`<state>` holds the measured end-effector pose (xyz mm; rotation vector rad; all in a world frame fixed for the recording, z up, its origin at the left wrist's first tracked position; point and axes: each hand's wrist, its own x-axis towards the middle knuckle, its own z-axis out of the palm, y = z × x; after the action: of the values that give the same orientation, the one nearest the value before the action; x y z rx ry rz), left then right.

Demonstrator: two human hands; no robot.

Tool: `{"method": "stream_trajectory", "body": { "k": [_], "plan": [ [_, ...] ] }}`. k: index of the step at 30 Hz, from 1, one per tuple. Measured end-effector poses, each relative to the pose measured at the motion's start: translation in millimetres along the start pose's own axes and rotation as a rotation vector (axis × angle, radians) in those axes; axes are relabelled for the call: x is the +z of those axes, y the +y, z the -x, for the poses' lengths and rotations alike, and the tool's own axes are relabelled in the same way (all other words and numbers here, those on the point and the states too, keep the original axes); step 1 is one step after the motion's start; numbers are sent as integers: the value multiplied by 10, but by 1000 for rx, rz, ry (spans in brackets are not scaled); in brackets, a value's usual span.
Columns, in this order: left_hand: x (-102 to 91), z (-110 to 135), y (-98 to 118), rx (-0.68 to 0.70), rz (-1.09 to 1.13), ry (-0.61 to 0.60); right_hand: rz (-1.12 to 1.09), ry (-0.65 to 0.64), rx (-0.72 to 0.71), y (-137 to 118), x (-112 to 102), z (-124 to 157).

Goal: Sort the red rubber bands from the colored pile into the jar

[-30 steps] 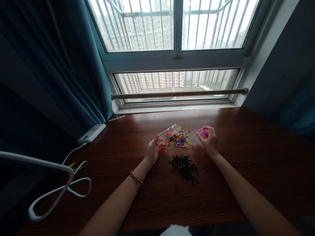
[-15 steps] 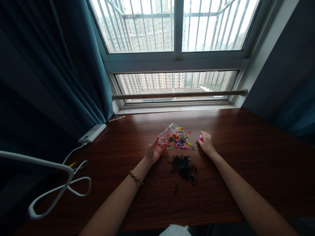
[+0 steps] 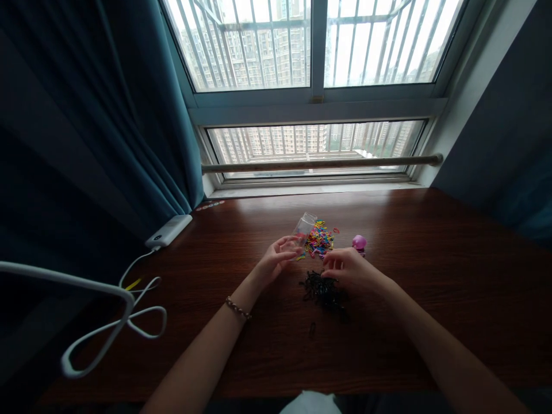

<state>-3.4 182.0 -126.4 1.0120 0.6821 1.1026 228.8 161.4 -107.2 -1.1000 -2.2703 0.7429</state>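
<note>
My left hand (image 3: 278, 259) is closed around the lower part of a clear plastic bottle (image 3: 307, 219), tilted with its far end toward the window. Just right of the bottle lies a pile of small, bright multicoloured elastic hair bands (image 3: 319, 238). Over the near edge of that pile and the top of a pile of black hair bands (image 3: 323, 289) is my right hand (image 3: 345, 265). Its fingers are bent, with a gap between them and the thumb, and nothing shows in them. A round pink lid-like piece (image 3: 359, 242) sits behind my right hand, apart from it.
One loose black band (image 3: 312, 329) lies nearer me, and a reddish one (image 3: 336, 230) beyond the coloured pile. On the left are a white power device (image 3: 170, 231) and its looped white cable (image 3: 142, 333). The brown table (image 3: 452, 276) reaches the window.
My right hand has let go of the pink piece, which now stands on the table, and has moved left and nearer to the piles. My left hand has curled more around the bottle.
</note>
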Motion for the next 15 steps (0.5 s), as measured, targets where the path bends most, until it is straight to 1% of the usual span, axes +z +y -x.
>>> {"method": "stream_trajectory", "body": {
  "k": [1,2,5,7,10,15],
  "plan": [
    [-21,10,19,16,-57,13,46,-73,-14,-65,23,24],
    [-53,24,34,39,-114,35,120,-113,-16,-117,49,49],
    [-188,109,38,123,-333,143,362,-156,37,-224,129,113],
    [-278,196,18,156,-530,196,451,-184,76,-270,179,139],
    [-355,319,-7,207,-797,230,491,-203,82,-301,241,145],
    [-345,390,11,372,-1114,318,416,-155,50,-241,297,102]
  ]
}}
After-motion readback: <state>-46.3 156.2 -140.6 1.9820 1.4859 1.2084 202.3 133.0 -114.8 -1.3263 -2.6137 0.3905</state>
